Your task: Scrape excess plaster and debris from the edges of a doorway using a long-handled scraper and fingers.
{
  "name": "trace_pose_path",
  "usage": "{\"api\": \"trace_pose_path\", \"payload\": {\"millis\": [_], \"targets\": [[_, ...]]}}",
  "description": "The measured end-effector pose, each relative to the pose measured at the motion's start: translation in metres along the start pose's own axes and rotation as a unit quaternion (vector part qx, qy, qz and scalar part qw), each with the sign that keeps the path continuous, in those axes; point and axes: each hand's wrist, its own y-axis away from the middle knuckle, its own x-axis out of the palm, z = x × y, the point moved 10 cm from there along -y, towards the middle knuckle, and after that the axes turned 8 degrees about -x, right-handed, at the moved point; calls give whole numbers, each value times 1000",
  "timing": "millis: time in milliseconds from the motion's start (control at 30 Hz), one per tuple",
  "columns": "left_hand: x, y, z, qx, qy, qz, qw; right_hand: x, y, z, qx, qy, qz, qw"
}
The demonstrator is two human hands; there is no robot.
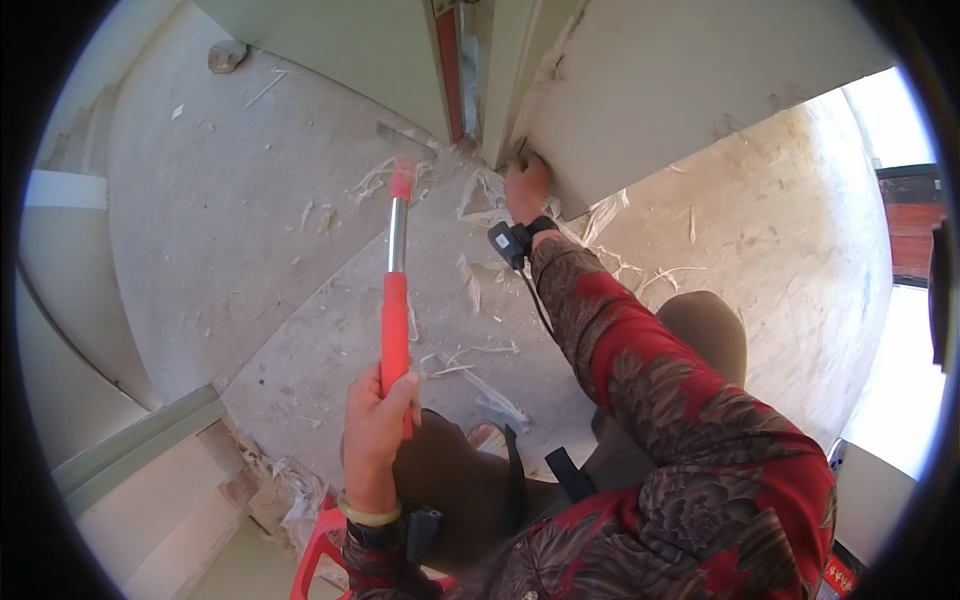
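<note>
My left hand (381, 427) is wrapped around the red handle of a hand tool (394, 322). The tool has a bare metal shaft and a blurred red tip pointing away from me over the floor; its exact kind is unclear. My right hand (527, 184) reaches out to the foot of the pale wall (637, 97), beside the green door frame (504, 97). Its fingers are curled low against the wall's corner. A thin dark line shows at the fingertips, but whether it is a held object or a crack cannot be told.
Torn strips of whitish film (480, 390) and crumbs litter the concrete floor (247, 225). A green door panel (352, 52) stands ahead on the left, with a stone (226, 56) beyond it. Part of a red plastic stool (319, 536) shows beneath me. Another green frame (142, 442) is at left.
</note>
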Motion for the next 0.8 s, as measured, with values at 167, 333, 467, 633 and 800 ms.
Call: {"api": "trace_pose_path", "payload": {"millis": [167, 333, 467, 633, 800], "targets": [[2, -5, 1, 6, 6, 4, 1000, 6, 15, -33, 130, 78, 44, 988], [3, -4, -1, 0, 4, 7, 1000, 21, 9, -42, 108, 101, 115, 982], [-3, 1, 2, 0, -18, -9, 1000, 33, 5, -32, 78, 60, 132, 986], [0, 3, 0, 4, -10, -16, 1000, 50, -11, -43, 5, 147, 154, 977], [-7, 6, 2, -1, -14, -32, 999, 47, -1, -33, -7, 111, 138, 984]]}}
